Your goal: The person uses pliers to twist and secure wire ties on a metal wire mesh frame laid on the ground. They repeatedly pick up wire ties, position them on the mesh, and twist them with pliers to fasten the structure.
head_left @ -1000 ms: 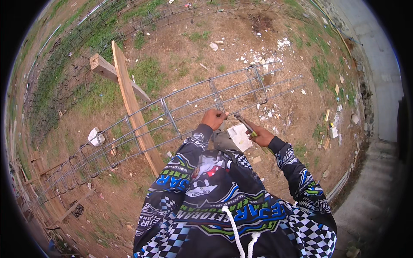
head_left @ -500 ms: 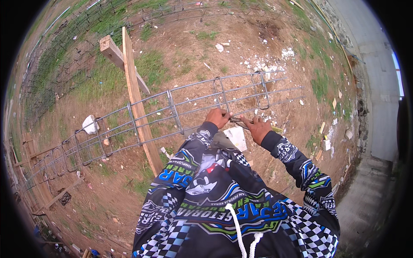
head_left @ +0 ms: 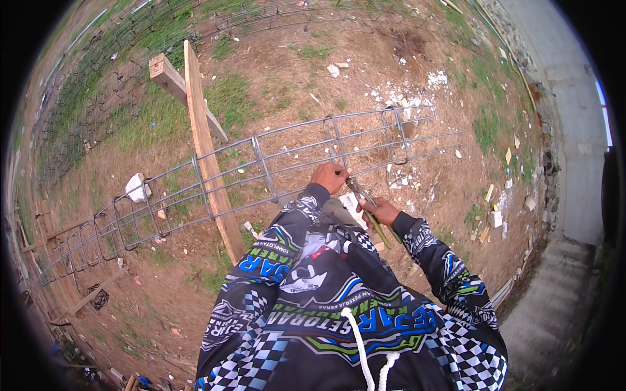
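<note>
I see the right hand [head_left: 383,213] right of centre, wrapped round green-handled pincers [head_left: 360,193], their head next to the left hand [head_left: 329,178]. The left hand curls at the near edge of the steel rebar cage [head_left: 263,164], hiding part of it; I can't tell whether it pinches anything. The cage stretches lower left to upper right, over a plank [head_left: 201,130] left of centre.

Brown earth [head_left: 287,78] spreads outdoors in soft daylight, with green grass [head_left: 233,98] in patches, thickest toward the upper left. White rubble [head_left: 438,79] lies scattered toward the right, where grey concrete [head_left: 577,189] runs beside a rough stony edge [head_left: 549,166].
</note>
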The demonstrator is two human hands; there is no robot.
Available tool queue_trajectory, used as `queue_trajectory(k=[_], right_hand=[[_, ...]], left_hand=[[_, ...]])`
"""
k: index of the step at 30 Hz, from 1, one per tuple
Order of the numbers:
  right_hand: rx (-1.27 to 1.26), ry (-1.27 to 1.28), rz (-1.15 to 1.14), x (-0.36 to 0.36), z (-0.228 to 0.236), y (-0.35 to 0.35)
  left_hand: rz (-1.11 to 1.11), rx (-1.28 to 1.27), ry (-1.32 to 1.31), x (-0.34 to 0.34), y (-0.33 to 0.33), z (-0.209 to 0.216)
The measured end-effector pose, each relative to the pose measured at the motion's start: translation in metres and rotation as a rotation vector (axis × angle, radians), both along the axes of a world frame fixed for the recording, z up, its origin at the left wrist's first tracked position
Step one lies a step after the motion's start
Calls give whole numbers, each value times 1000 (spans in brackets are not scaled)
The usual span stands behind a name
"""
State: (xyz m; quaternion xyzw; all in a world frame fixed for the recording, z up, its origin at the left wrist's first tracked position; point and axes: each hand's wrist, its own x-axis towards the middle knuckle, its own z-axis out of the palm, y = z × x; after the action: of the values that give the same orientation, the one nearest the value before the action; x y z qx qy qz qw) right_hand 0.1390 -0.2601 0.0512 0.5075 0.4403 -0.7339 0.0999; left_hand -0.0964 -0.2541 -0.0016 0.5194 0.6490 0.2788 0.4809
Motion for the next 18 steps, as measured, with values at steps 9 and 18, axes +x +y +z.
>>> queue_trajectory(k=[9, 18], right_hand=[[-373, 136, -172, 5, 0, 4], [1091, -496, 402, -3, 38, -17]], left_hand=[[-19, 18, 33, 1, 1, -8], [-7, 30, 62, 0, -2, -9]])
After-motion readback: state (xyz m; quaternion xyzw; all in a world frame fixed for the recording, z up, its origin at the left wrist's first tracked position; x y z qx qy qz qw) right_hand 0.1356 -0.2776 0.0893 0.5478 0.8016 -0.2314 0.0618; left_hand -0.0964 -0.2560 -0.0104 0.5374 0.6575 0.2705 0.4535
